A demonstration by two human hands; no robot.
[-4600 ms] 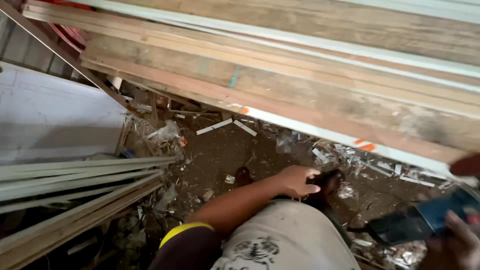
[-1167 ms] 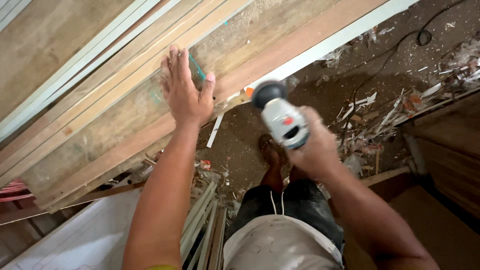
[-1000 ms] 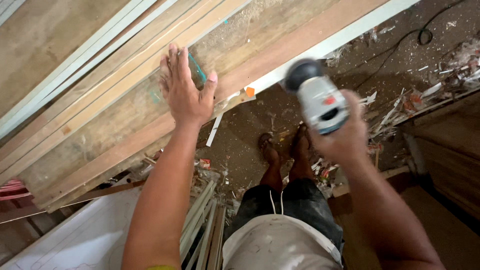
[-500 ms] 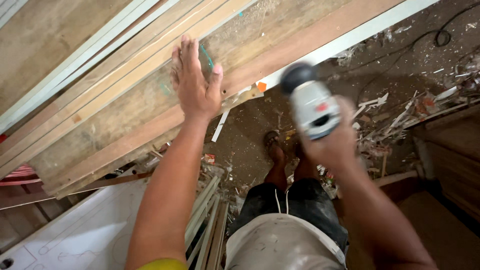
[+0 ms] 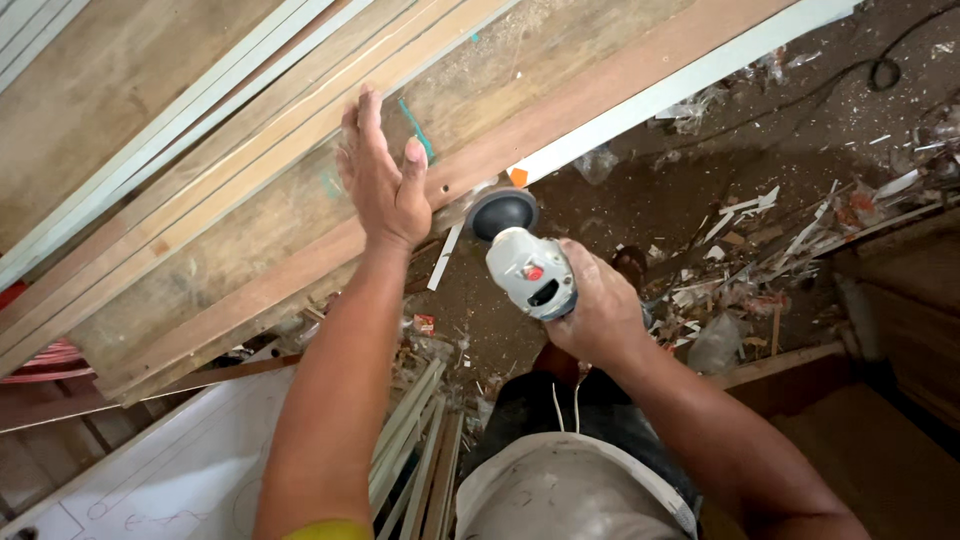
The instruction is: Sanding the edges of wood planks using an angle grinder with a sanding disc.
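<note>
My left hand [image 5: 385, 180] lies flat with fingers spread on a long wooden plank [image 5: 260, 220] that slants across the upper left. My right hand [image 5: 595, 305] grips a grey and white angle grinder [image 5: 525, 265]. Its dark round disc [image 5: 502, 212] sits at the plank's lower edge, just right of my left hand. A small orange mark [image 5: 518, 176] shows on the plank's edge near the disc.
More planks and pale strips [image 5: 150, 130] are stacked along the upper left. A white board [image 5: 170, 470] lies at lower left, with thin slats [image 5: 415, 440] beside it. Wood scraps and debris [image 5: 760, 290] litter the dirt floor; a black cable [image 5: 880, 70] runs at upper right.
My right hand has brought the grinder leftward and closer, so its disc now meets the plank's edge. My left hand has stayed flat on the plank.
</note>
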